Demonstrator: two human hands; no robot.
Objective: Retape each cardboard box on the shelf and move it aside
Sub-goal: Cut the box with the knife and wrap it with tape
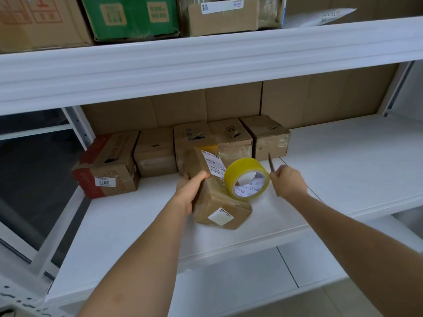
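Head view: left hand [191, 186] grips the box [217, 197] on the shelf [137, 225], tape roll [247, 178] on it btwn hands, right hand [287, 181] holds a thin blade [271, 164]; five boxes [194, 145] wait behind, so prob. early, most retaping left.

a stockroom or parcel storage area. white metal shelving [206, 62] carries rows of brown cardboard boxes [194, 143], several with printed shipping labels [214, 164] and a numbered sticker [105, 181]. larger cartons [128, 17] fill the upper tier, and flattened cardboard [229, 104] lines the back of the shelf.
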